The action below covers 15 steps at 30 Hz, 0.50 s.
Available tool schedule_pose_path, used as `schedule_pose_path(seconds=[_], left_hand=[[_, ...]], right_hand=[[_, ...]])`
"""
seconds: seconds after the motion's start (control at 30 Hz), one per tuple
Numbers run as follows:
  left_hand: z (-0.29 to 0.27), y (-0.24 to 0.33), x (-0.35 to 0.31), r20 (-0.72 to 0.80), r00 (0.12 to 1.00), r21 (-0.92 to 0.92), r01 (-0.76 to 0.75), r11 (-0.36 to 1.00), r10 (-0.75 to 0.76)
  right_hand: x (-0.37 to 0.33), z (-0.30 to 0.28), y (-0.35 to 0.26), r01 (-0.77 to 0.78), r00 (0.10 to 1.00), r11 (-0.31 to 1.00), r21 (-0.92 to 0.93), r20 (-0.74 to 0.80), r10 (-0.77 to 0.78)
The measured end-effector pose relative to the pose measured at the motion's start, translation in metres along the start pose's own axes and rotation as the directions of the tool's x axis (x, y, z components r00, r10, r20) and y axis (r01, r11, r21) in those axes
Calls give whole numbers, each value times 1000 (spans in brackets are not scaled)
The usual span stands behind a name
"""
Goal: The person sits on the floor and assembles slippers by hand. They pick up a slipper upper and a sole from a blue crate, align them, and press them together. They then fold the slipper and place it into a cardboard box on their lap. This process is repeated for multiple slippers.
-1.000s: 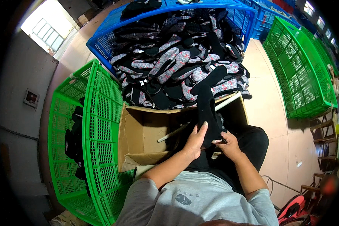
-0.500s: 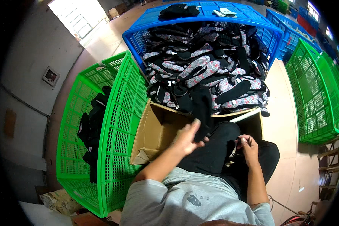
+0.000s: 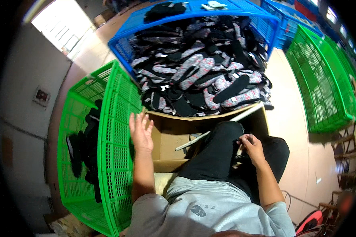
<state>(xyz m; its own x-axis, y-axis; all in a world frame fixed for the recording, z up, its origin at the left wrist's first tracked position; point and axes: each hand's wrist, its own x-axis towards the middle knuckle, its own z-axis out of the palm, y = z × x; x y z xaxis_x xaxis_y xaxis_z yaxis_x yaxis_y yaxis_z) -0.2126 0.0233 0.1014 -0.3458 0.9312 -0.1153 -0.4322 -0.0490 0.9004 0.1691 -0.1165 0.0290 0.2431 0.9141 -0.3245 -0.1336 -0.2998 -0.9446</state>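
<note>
From where I stand, the left hand [image 3: 141, 133] is held palm up with its fingers spread, nothing in them, just beside the mesh wall of the green crate [image 3: 120, 118] and the near-left corner of the cardboard box [image 3: 168, 165]. The right hand [image 3: 252, 148] is over the black-trousered legs, its fingers curled in and pinched about a small dark thing [image 3: 251, 137].

Dark shoes [image 3: 92, 138] lie inside the green crate, one black shoe [image 3: 76, 156] apart from them toward the wall side. A heap of black and flower-printed slippers [image 3: 203, 71] spills from the blue crate [image 3: 241, 7] down to the box's far edge. They look light, soft and bendy to me, cloth rather than anything slick or brittle; I'd take one round the middle or by the heel, since a toe alone would likely flop.

What the right fingers pinch is too small and dark to make out. The lone shoe is smeared, so I can't tell whether it touches the crate floor. The crate's mesh screens part of the other shoes, the heap buries most of its own, and the legs cover one end of a white rod [image 3: 192, 141] in the box.
</note>
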Motion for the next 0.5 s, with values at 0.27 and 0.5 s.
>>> schedule_pose_path(seconds=[0.27,0.5], left_hand=[[70,-156,2,434,844,438,106,893,-314],[135,-262,9,544,715,759,-197,620,-439]], right_hand=[[6,-10,7,-7,999,1000,18,31,6],[6,-10,0,-32,997,998,53,78,27]])
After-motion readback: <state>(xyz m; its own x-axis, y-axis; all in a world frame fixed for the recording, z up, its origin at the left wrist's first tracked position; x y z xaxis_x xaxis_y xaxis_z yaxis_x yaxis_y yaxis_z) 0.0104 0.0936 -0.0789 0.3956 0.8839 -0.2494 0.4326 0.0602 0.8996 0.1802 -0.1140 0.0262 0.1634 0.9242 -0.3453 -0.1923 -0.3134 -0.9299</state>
